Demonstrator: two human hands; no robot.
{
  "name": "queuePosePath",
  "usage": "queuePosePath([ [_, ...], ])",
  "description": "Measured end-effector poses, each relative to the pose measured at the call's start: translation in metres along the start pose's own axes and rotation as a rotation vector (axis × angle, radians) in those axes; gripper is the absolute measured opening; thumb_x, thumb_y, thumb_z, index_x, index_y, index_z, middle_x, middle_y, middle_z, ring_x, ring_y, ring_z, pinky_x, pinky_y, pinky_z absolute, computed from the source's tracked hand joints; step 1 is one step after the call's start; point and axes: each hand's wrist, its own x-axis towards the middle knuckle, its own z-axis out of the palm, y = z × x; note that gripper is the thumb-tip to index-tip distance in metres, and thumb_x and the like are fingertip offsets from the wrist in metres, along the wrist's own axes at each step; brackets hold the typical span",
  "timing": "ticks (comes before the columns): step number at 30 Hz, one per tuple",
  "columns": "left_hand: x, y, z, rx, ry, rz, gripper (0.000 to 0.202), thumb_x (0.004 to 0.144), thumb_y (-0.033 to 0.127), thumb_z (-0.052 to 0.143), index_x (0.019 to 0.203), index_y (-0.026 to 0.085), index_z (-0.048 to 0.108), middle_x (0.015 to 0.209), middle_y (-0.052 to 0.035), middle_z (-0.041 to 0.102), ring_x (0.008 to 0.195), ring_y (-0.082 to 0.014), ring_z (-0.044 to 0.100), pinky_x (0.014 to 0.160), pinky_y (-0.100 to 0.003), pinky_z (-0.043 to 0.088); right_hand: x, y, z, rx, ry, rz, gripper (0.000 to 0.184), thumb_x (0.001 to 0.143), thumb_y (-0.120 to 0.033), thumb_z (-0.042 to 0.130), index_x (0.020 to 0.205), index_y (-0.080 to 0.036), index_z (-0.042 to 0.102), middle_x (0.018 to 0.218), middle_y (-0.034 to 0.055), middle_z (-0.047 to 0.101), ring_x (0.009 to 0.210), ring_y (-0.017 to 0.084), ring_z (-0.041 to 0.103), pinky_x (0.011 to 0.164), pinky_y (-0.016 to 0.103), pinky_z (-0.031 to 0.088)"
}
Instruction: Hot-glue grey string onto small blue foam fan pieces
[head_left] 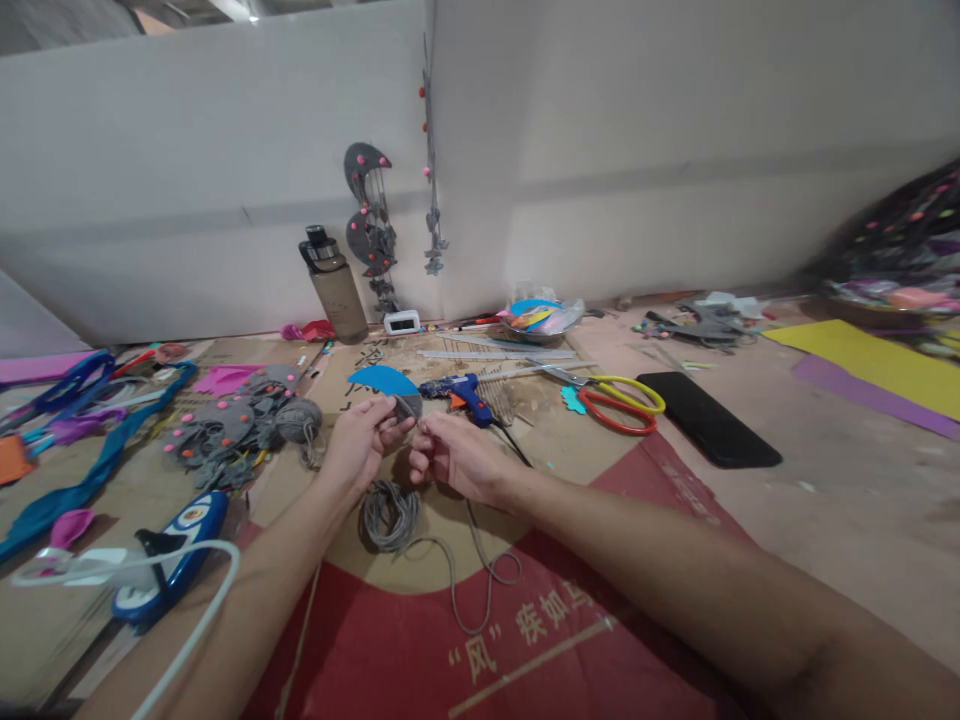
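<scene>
My left hand (361, 440) is closed on a blue felt piece (384, 379) with a rounded upper edge, pinching it near its lower side. A small dark grey patch (409, 404) shows at the piece's right end. Close beside it, my right hand (461, 458) has thumb and fingertips pressed together at the grey patch. A grey cord (453, 585) trails down from below the right hand, but what those fingertips hold is too small to be sure of. Below the hands lies a coil of grey cord (390, 515). Just behind them rests a blue glue gun (469, 396).
Scissors (622, 408) with yellow and red handles and a black phone (709, 418) lie to the right. Grey felt pieces with pompoms (232, 425) and a yarn ball (300, 421) lie left. A bottle (337, 295) and a dish (541, 325) stand near the wall.
</scene>
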Motion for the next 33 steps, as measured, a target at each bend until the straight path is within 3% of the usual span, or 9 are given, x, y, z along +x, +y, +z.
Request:
queuePosePath([
  [6,-0.0004,0.0009,0.0019,-0.006,0.014,-0.004,0.004,0.071,0.011,0.065,0.068,0.010,0.062,0.071,-0.0042,0.066,0.059,-0.0084,0.062,0.064,-0.021,0.057,0.0006,-0.0024,0.0016,-0.060,0.039,-0.018,0.020,0.068,-0.020,0.060,0.072,-0.020,0.040,0.059,-0.0074,0.041,0.052,0.008,0.043,0.054,0.026,0.043],
  [12,-0.0017,0.0010,0.0026,0.001,0.023,-0.007,0.004,0.073,0.011,0.063,0.069,0.010,0.062,0.071,-0.0037,0.065,0.059,-0.0081,0.062,0.066,-0.022,0.058,-0.0001,0.0001,-0.0010,-0.038,0.027,0.013,0.018,0.068,-0.015,0.053,0.071,-0.021,0.036,0.056,-0.0074,0.043,0.052,0.009,0.046,0.055,0.028,0.045],
  [33,-0.0017,0.0017,0.0027,0.000,0.002,0.008,0.005,0.070,0.012,0.066,0.068,0.010,0.062,0.071,-0.0044,0.067,0.060,-0.0087,0.062,0.065,-0.022,0.057,-0.0007,-0.0041,0.0052,-0.040,0.061,-0.015,0.022,0.067,-0.019,0.062,0.073,-0.020,0.041,0.059,-0.0062,0.046,0.053,0.008,0.046,0.055,0.024,0.040],
])
